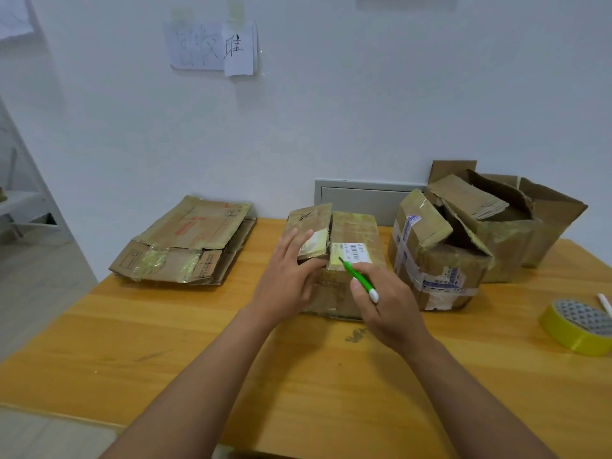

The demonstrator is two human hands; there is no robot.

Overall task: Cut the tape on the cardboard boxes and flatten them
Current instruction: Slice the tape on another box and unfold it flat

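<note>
A taped cardboard box (334, 263) sits mid-table at twelve o'clock from the hands. The right hand (385, 299) pinches a green utility cutter (359, 279), blade pointing eleven o'clock along the centre seam. The left hand (288, 276), fingers straight, presses the raised left flap (313, 226).

tape roll (578, 326) on table (165, 342) | paper notes (213, 48) on wall

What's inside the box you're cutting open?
One flap of the middle box is lifted a little under the left hand, but only a dark gap shows. The right hand holds a green cutter. Its contents stay hidden.
</note>
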